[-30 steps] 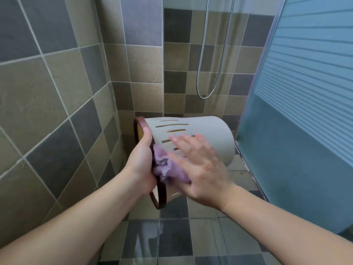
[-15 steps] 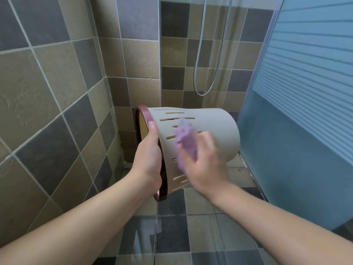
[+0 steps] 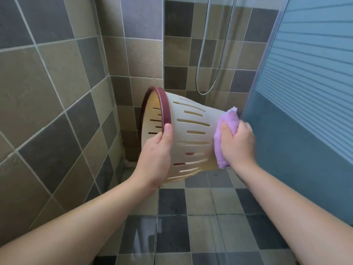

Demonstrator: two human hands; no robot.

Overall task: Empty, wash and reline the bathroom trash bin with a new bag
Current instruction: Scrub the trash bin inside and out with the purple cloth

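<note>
— What colour is the bin [image 3: 193,131]?
— Cream, with rows of slits and a maroon rim [image 3: 164,109].
— And the cloth [image 3: 222,134]?
— Lilac.
— The walls [image 3: 47,92]?
— Tan and dark grey tiles, checkered; the floor [image 3: 191,217] matches.
— The door [image 3: 305,92]?
— Blue, striped above, plain below.
— The hose [image 3: 215,54]?
— Silver.

Bin [image 3: 191,131] sideways between left hand [image 3: 156,155] (at rim) and right hand [image 3: 236,142] with cloth [image 3: 225,134]

Home bathroom, shower corner. Walls [image 3: 47,77] and floor [image 3: 202,203] tiled in beige/grey squares, floor tiles glossy. Metal shower hose [image 3: 214,87] loops down the back wall. Frosted blue striped glass shower door [image 3: 309,77] at right. Slotted plastic trash bin [image 3: 191,134] fits domestic use.
</note>
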